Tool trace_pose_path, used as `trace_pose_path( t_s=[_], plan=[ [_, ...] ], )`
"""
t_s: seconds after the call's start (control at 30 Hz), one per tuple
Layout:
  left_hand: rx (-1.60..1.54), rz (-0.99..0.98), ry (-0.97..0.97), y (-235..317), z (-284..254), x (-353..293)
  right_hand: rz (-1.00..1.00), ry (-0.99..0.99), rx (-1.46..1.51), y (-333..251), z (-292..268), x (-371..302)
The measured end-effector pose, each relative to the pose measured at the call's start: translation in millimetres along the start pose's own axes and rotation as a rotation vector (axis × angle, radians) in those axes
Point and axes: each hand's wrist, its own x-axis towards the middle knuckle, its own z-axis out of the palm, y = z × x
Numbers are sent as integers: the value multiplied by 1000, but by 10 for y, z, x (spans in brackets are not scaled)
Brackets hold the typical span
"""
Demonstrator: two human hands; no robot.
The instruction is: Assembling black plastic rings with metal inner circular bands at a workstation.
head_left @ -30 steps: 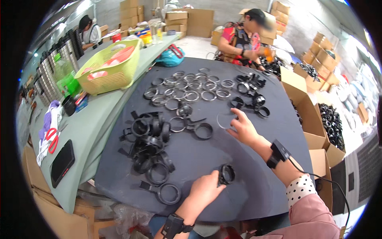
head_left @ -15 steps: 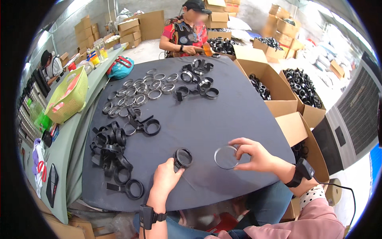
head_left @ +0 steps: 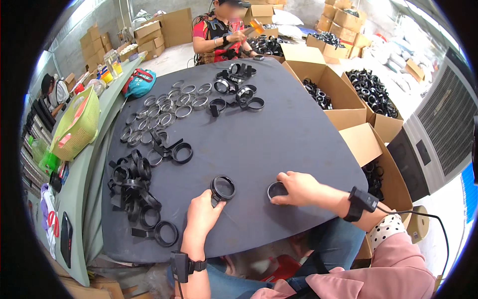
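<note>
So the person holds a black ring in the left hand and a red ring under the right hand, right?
Not quite. The left hand does hold a black ring, but the ring under the right hand is silvery grey, not red. The head view shows it.

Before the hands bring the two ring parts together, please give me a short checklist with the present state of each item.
1. Left hand has the black ring clamp in its fingers: ok.
2. Right hand covers the metal ring on the dark table mat: ok, but how firm the grip is: cannot tell.
3. Mat between the two hands is free of other parts: ok.
4. Pile of black clamps lies to the left, apart from the left hand: ok.
5. Clamp's opening faces the metal ring: cannot tell.
6. Wrist cable hangs off the table edge, away from the parts: ok.
</note>
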Motion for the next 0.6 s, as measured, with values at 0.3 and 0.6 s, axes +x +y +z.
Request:
trace_pose_path(
  t_s=[0.3, 0.6],
  plan=[
    [-3, 8, -16, -2, 16, 13, -195, 404, 213, 2, 481, -284],
    [50, 27, -4, 30, 36, -10, -422, 423, 46, 6, 116, -286]
  ],
)
